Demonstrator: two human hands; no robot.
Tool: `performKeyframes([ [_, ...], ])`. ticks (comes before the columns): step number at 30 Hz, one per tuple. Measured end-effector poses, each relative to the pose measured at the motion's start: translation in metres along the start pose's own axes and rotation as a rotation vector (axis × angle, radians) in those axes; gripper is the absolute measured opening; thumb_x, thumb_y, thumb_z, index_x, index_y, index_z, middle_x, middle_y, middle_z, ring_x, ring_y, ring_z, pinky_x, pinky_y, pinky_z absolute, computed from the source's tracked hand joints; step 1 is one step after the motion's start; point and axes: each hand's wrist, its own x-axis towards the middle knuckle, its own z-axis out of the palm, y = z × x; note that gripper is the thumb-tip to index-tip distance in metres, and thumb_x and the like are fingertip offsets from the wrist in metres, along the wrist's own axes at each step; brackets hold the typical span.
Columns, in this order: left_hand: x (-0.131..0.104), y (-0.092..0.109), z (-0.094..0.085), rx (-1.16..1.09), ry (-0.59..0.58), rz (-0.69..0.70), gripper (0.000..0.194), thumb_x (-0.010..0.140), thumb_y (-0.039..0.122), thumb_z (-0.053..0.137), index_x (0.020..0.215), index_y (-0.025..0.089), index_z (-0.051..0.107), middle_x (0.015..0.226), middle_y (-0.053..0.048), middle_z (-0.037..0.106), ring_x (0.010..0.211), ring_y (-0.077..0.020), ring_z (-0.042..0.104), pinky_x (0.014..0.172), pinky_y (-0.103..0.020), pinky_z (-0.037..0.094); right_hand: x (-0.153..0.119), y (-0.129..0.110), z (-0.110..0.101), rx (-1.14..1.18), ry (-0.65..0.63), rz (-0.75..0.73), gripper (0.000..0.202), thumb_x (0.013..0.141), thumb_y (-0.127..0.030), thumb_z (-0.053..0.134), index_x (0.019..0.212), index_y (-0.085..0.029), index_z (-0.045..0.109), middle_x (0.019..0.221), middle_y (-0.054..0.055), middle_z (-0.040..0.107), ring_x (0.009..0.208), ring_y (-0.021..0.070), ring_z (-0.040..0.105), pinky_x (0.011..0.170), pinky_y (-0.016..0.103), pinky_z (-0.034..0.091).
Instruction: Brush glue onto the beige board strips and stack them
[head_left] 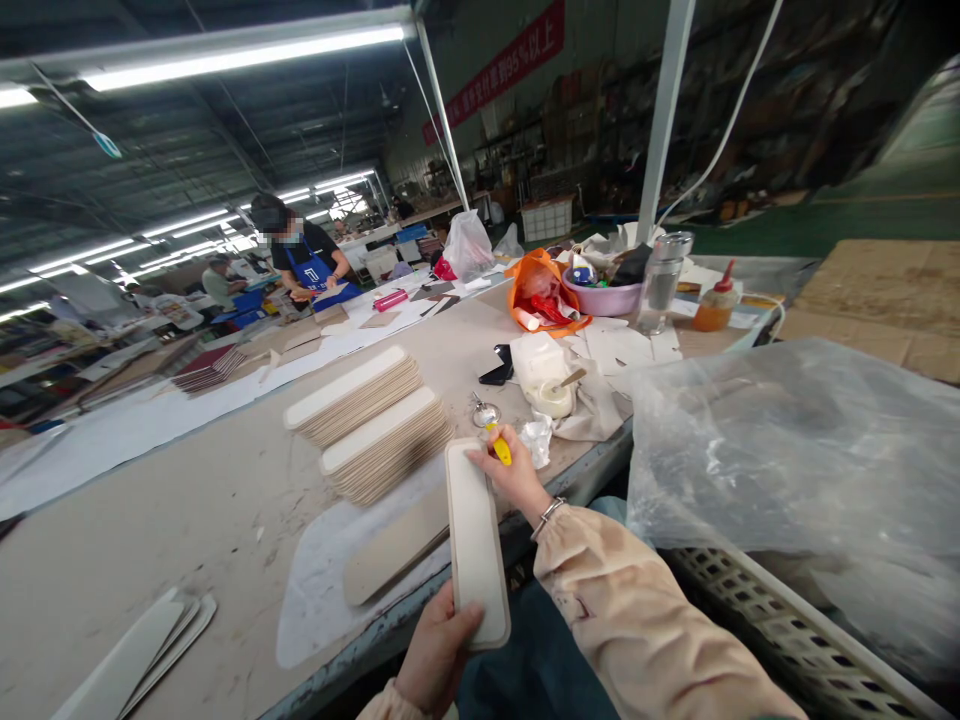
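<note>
A long, round-cornered off-white panel (pixel 474 540) with a tan edge is held tilted over the table's front edge. My left hand (pixel 439 645) is closed on its near end, thumb flat on the face. At the far end, my right hand (pixel 514 472) has its fingers closed around a small yellow-handled tool (pixel 501 448), and its fingertips touch the panel's edge. The tool's working end cannot be made out. Similar panels lie beside it in two neat stacks (pixel 386 450). A bare tan board (pixel 397 545) rests on white sheet material (pixel 315 580) under the held panel.
Loose white strips (pixel 142 650) lie at the near left. Right of the stacks are a black phone-like object (pixel 496 366), a white tub (pixel 553 398), an orange bag (pixel 540 290), a purple basin (pixel 604 297) and a glue bottle (pixel 715 305). Clear plastic (pixel 787 450) covers a crate. A co-worker (pixel 311 255) stands farther off.
</note>
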Motion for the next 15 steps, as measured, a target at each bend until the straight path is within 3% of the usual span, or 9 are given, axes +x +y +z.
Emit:
performKeyframes([
  [15, -0.0062, 0.0067, 0.0094, -0.008, 0.041, -0.010, 0.049, 0.063, 0.031, 0.075, 0.106, 0.012, 0.061, 0.084, -0.010, 0.068, 0.074, -0.0211, 0.062, 0.059, -0.026, 0.044, -0.0006, -0.0032, -0.0009, -0.051, -0.010, -0.003, 0.031, 0.070, -0.036, 0.065, 0.082, -0.023, 0.039, 0.066, -0.006, 0.044, 0.057, 0.0122, 0.043, 0.058, 0.024, 0.039],
])
